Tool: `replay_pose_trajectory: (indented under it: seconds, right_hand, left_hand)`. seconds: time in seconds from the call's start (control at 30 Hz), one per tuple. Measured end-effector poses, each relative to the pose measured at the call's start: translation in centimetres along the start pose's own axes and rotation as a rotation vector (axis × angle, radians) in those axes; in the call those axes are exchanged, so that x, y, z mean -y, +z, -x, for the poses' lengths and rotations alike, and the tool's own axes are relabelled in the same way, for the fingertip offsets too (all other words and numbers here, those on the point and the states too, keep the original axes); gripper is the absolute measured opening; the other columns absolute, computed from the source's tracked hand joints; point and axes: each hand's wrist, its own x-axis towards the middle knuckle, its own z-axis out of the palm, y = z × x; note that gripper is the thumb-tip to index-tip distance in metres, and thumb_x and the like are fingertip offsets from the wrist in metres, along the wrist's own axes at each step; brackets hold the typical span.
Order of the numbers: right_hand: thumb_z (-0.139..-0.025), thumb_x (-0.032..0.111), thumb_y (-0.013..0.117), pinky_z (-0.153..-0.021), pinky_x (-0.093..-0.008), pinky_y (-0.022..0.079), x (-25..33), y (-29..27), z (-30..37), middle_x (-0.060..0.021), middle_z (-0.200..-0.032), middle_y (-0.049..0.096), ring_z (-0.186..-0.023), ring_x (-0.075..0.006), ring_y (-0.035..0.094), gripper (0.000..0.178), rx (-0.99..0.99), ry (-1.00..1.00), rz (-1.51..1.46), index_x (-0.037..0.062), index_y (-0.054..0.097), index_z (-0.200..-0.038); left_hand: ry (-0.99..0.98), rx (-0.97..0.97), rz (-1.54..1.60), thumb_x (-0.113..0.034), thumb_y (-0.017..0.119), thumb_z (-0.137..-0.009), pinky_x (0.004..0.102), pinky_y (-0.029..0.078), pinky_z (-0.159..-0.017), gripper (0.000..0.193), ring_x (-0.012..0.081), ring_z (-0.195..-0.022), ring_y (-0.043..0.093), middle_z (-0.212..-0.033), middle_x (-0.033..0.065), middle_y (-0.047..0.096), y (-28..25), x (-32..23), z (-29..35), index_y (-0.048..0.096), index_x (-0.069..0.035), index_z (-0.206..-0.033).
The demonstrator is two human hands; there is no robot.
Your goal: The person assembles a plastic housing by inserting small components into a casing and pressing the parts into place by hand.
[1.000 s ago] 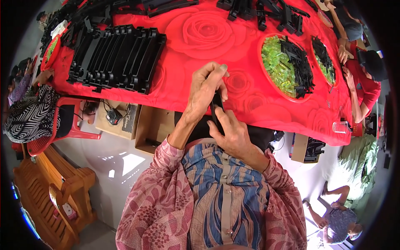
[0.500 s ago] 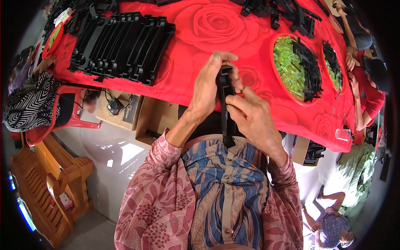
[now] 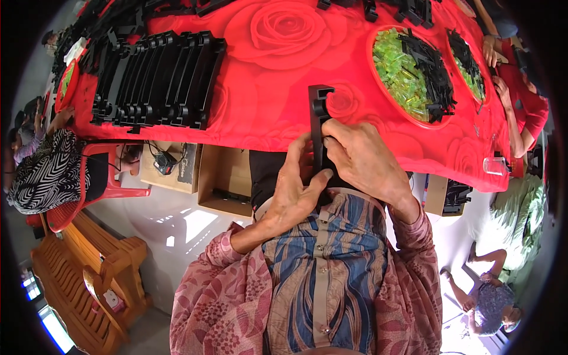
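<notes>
- While both hands work close to the chest, the long black plastic part (image 3: 320, 127) stands upright between them, its hooked top end rising above the fingers over the near edge of the red rose-patterned tablecloth (image 3: 266, 100).
- Left hand (image 3: 294, 189) grasps the lower stretch of the part, thumb pressed against its side, fingers curled behind it.
- Right hand (image 3: 364, 160) closes round the part from the other side, its fingers wrapped over the middle; whether anything small is pinched under them I cannot tell.
- As for what looks done: a long row of similar black parts (image 3: 157, 80) lies packed side by side on the cloth to the left, well apart from the hands, which suggests a fair batch already handled.
- As for what seems left: the piece in hand is not yet laid down with that row, and a round red tray (image 3: 384, 94) to the right holds many yellow-green clear pieces (image 3: 402, 74) and small black pieces (image 3: 435, 71), so plenty of stock appears to remain.
- More black parts (image 3: 408, 9) lie along the far edge of the table, their state too small to judge.
- Another person's arm (image 3: 512, 103) rests at the right end of the table, beside a second tray (image 3: 467, 59).
- Below the table's near edge sit open cardboard boxes (image 3: 222, 174), a red plastic chair (image 3: 89, 177) and a wooden bench (image 3: 89, 266) to the left.
</notes>
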Motion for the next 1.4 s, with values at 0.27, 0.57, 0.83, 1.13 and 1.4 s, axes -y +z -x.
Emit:
replay_pose_trajectory:
  seconds: [0.27,0.57,0.83,1.13,1.4]
  right_hand:
    - [-0.081,0.000,0.057,-0.053,-0.0517,0.039,-1.2,0.0,1.0,-0.0248,-0.058,0.050,-0.058,-0.0446,0.056,0.009,-0.109,0.041,-0.028,-0.0037,0.050,-0.084]
    - [-0.088,0.000,0.051,-0.047,-0.0405,0.042,-1.4,-0.3,1.6,-0.0197,-0.056,0.055,-0.051,-0.0309,0.060,0.011,-0.028,0.087,0.060,-0.0036,0.053,-0.098]
    - [-0.087,0.006,0.053,-0.057,-0.0531,0.039,-0.6,-0.1,2.3,-0.0217,-0.055,0.052,-0.054,-0.0424,0.052,0.024,-0.003,0.034,0.197,0.0009,0.050,-0.111]
    - [-0.081,0.000,0.054,-0.056,-0.0544,0.039,-1.5,1.1,2.0,-0.0270,-0.057,0.050,-0.059,-0.0465,0.054,0.020,0.027,0.126,0.000,-0.0069,0.044,-0.097]
    - [-0.084,0.001,0.051,-0.056,-0.0540,0.039,-1.9,1.4,1.6,-0.0270,-0.057,0.049,-0.059,-0.0466,0.054,0.012,0.011,0.137,-0.032,-0.0054,0.046,-0.092]
  left_hand:
    - [0.063,-0.112,-0.168,-0.011,0.048,-0.095,0.0329,0.046,-0.079,0.041,0.0201,-0.086,0.059,-0.093,0.0195,0.061,1.1,0.8,-1.7,0.046,0.007,-0.131]
    - [0.189,-0.139,-0.275,-0.008,0.050,-0.097,0.0366,0.049,-0.066,0.031,0.0268,-0.071,0.063,-0.082,0.0228,0.063,1.2,1.7,-2.4,0.053,0.007,-0.124]
    - [0.250,-0.131,-0.301,-0.004,0.049,-0.096,0.0369,0.050,-0.067,0.024,0.0304,-0.074,0.065,-0.087,0.0243,0.065,0.4,1.8,-2.5,0.056,0.008,-0.115]
    - [0.258,-0.136,-0.257,-0.001,0.048,-0.095,0.0375,0.050,-0.066,0.022,0.0324,-0.075,0.066,-0.085,0.0255,0.064,0.6,2.5,-2.6,0.056,0.009,-0.113]
    - [0.202,-0.151,-0.261,-0.001,0.049,-0.095,0.0390,0.049,-0.064,0.019,0.0342,-0.074,0.066,-0.083,0.0255,0.064,0.9,3.0,-2.9,0.056,0.009,-0.110]
